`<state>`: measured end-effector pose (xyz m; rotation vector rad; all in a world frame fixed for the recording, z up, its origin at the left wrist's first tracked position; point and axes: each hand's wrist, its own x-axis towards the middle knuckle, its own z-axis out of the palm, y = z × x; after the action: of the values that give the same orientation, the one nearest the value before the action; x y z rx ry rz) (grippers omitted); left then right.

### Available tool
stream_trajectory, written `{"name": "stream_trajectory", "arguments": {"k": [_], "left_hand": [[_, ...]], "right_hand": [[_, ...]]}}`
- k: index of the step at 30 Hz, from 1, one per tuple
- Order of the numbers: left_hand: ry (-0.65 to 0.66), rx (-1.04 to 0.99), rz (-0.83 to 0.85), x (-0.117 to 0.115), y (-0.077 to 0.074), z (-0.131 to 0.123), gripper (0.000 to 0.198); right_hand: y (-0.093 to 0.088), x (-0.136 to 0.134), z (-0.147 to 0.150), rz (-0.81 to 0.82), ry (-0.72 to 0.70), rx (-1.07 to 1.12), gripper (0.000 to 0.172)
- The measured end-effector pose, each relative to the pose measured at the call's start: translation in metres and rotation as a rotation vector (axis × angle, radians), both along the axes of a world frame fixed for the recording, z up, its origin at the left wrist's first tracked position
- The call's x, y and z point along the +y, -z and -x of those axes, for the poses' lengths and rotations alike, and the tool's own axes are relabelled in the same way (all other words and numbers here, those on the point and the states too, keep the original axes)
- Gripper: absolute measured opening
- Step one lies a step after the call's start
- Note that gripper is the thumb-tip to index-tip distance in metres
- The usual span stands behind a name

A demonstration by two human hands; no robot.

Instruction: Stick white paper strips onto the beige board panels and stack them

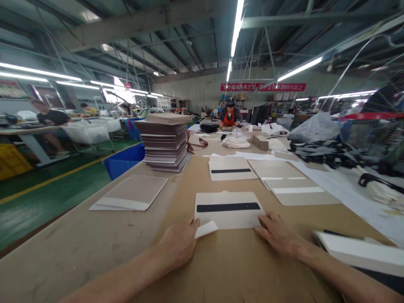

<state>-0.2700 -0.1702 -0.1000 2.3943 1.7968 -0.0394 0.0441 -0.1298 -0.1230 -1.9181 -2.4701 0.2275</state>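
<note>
A pale card panel [229,214] with a black strip [227,207] across it lies flat on the brown work table [94,248] right in front of me. My left hand [179,243] rests at its near left corner, pinching a small white paper tab [205,229] that curls up from the panel. My right hand [277,233] lies flat at the near right corner, fingers stretched out and pressing on the panel's edge.
More panels lie farther up: one with a black strip [232,168], two with white strips [295,189], one at the left [132,193]. A tall stack of boards [166,143] stands behind. White boards [360,252] sit at my right. A person [229,114] works at the far end.
</note>
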Motion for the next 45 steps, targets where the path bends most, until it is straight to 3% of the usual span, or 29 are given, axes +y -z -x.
{"name": "stream_trajectory", "arguments": {"k": [4,7,9,12,14,16,20,23,27,31,37,40,43,45], "left_hand": [[-0.047,0.05,0.11,-0.081,0.002,0.012,0.061],[-0.1,0.064,0.209,-0.125,-0.002,0.018,0.067],[-0.122,-0.002,0.197,-0.144,-0.01,0.023,0.061],[-0.21,-0.204,0.09,-0.16,-0.028,0.026,0.034],[-0.274,-0.419,0.083,-0.164,-0.036,0.022,0.027],[-0.322,-0.727,0.228,-0.166,-0.037,0.011,0.034],[-0.345,-1.37,0.617,-0.164,-0.022,-0.019,0.043],[-0.241,-1.587,0.77,-0.162,-0.011,-0.037,0.04],[-0.176,-1.693,0.837,-0.16,-0.006,-0.05,0.038],[-0.185,-1.724,0.804,-0.161,-0.004,-0.058,0.04],[-0.301,-1.748,0.758,-0.163,-0.003,-0.063,0.042],[-0.32,-1.735,0.74,-0.163,-0.005,-0.067,0.044],[-0.31,-1.642,0.696,-0.163,-0.008,-0.071,0.053],[-0.305,-1.512,0.7,-0.162,-0.009,-0.067,0.057]], "right_hand": [[0.03,-0.085,-0.008,-0.158,-0.074,0.123,0.052],[0.049,-0.133,-0.019,-0.24,-0.062,0.168,0.046],[0.052,-0.153,-0.026,-0.234,-0.119,0.189,0.04],[0.036,-0.166,-0.027,-0.277,-0.198,0.283,0.037],[0.016,-0.169,-0.017,-0.312,-0.19,0.424,0.034],[-0.003,-0.172,0.003,-0.209,-0.165,0.593,0.031],[-0.028,-0.179,0.051,0.139,-0.07,0.885,0.036],[-0.036,-0.183,0.08,0.234,0.013,1.146,0.04],[-0.043,-0.188,0.099,0.346,-0.01,1.406,0.056],[-0.043,-0.19,0.099,0.354,0.011,1.464,0.059],[-0.039,-0.189,0.1,0.105,0.097,1.61,0.027],[-0.037,-0.192,0.11,0.244,0.104,1.734,0.023],[-0.031,-0.195,0.118,0.439,0.033,1.687,0.029],[-0.03,-0.193,0.116,0.455,0.053,1.65,0.032]]}}
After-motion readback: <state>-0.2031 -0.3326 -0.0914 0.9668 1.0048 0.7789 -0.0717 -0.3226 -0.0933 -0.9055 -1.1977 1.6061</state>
